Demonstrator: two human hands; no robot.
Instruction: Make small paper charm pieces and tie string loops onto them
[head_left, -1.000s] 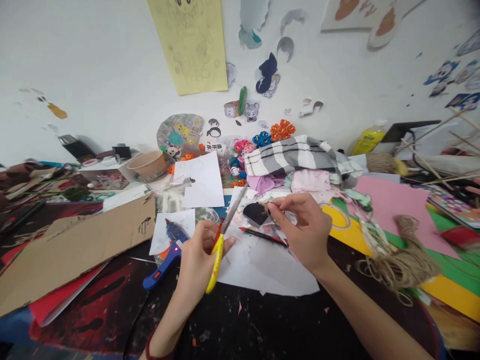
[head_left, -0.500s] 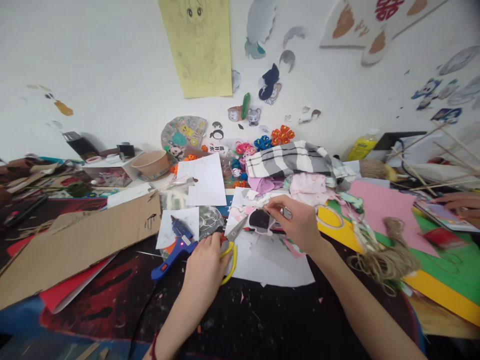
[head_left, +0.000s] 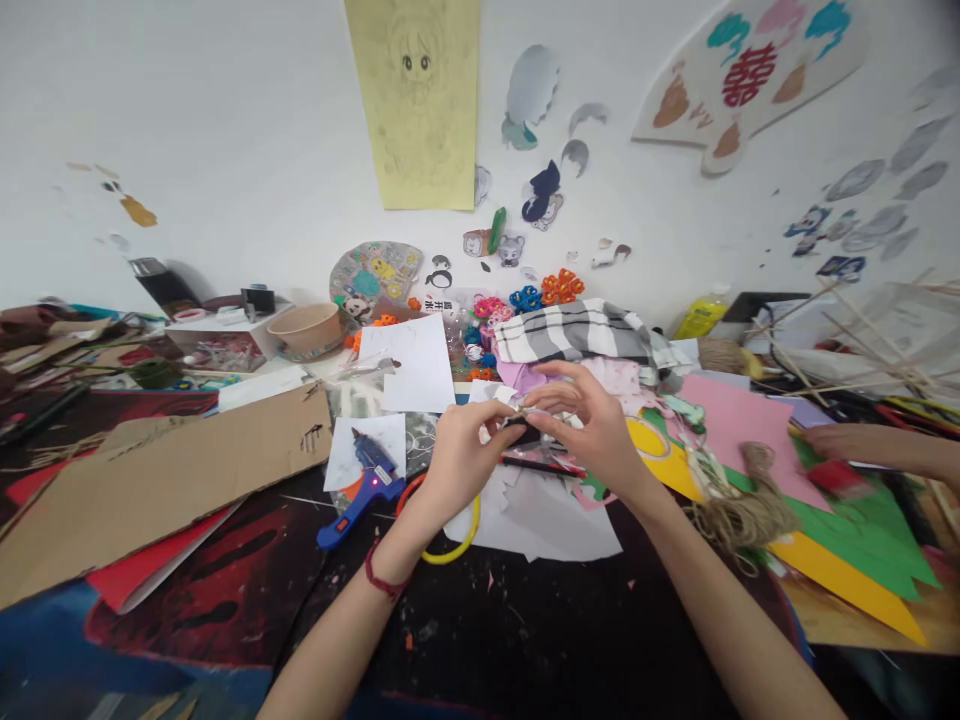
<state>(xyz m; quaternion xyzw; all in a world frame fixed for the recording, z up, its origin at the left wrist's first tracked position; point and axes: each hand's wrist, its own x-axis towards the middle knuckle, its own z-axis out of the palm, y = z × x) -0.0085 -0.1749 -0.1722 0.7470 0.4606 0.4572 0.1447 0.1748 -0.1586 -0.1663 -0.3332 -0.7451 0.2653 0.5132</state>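
Both hands meet over the middle of the table at a small dark cutout (head_left: 527, 436) with a pale edge, seemingly paper. My left hand (head_left: 466, 455) pinches its left side between thumb and fingers. On the other side, my right hand (head_left: 592, 425) grips it with thumb and forefinger, the remaining fingers loosely bent. The fingers cover much of the piece. Below the left wrist lie scissors, whose yellow handle (head_left: 474, 530) shows while the blades are hidden. White paper sheets (head_left: 547, 520) and pink scraps lie beneath the hands.
A blue glue gun (head_left: 364, 495) with a lit light rests left of my hands, beside a long cardboard piece (head_left: 187, 470). To the right are a tape roll (head_left: 649, 438), twine (head_left: 746, 510) and coloured sheets. Another person's hand (head_left: 847, 445) reaches in at the far right.
My left hand has let go of the scissors and moved up to the dark cutout beside my right hand. The other person's hand has moved left, near a red item.
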